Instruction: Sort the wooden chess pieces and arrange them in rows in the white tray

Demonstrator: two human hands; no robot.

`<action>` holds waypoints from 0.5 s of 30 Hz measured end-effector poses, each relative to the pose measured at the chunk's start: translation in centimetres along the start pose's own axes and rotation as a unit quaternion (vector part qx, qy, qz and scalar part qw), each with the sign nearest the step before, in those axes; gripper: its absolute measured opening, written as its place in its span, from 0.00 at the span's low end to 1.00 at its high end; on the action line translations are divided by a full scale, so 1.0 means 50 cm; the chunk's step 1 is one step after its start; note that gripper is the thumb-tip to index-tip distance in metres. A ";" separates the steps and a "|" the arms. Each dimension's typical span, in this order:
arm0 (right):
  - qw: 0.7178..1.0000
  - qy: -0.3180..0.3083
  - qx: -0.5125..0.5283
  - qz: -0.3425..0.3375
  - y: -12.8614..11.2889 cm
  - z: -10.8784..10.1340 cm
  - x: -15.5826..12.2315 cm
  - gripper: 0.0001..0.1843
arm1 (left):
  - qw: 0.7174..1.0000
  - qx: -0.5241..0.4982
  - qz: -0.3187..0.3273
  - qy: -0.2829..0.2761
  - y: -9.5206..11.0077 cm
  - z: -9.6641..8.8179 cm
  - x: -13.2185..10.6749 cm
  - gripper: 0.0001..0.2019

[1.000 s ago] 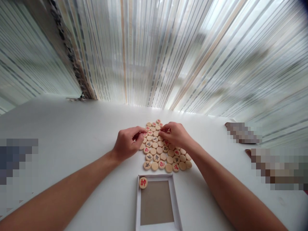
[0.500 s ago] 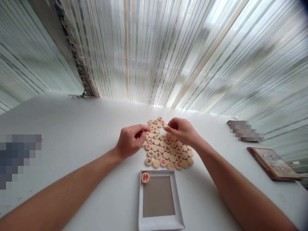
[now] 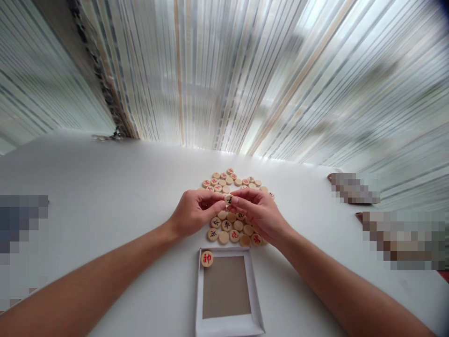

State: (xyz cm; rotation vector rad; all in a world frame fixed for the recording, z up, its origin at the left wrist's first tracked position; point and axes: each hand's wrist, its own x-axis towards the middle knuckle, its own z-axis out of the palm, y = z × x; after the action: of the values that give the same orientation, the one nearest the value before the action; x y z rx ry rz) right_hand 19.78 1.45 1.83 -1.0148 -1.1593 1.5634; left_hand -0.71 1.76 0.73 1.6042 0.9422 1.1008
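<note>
So, going left to right: the left hand (image 3: 194,213) is hovering over the white counter (image 3: 105,187) in the middle of the frame. Its fingers (image 3: 219,204) are pinching down on the left edge of the black-marked disc (image 3: 229,200). That disc is sitting raised between both hands, just above the pile of discs (image 3: 231,180) that's lying flat on the counter. Below the hands, at the bottom centre, the shallow white tray (image 3: 199,290) is waiting with one red-marked disc (image 3: 206,258) tucked in its upper left corner and the rest of its floor bare. The right hand (image 3: 261,215) is coming in from the other side, and its fingertips (image 3: 242,201) are clamping the disc's right edge, so both hands are sharing the one piece.

I'm reading this as the pick-and-check step: one piece lifted off the pile and being held face-up. If it's heading for the tray, the next move is calling for one hand to let go. The other would be carrying the disc down toward the bottom of the frame and setting it flat beside the red one without bumping it.
</note>
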 end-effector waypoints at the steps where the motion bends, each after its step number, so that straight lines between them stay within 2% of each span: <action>1: 1.000 -0.002 0.002 0.004 0.004 -0.001 0.001 0.17 | 1.000 -0.013 -0.007 -0.002 0.002 0.001 0.001 0.12; 6: 1.000 -0.015 0.010 0.011 0.018 -0.011 -0.006 0.16 | 0.998 -0.052 -0.031 -0.003 0.011 0.004 0.006 0.10; 15: 1.000 -0.017 0.008 -0.006 0.008 -0.003 -0.013 0.15 | 0.998 -0.034 -0.049 -0.013 0.016 0.005 0.006 0.07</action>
State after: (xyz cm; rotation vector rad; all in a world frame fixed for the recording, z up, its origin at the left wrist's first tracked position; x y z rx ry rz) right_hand 20.00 0.80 1.47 -0.9721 -1.1732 1.5840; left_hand -0.30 1.78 1.51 1.4989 0.9465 1.0315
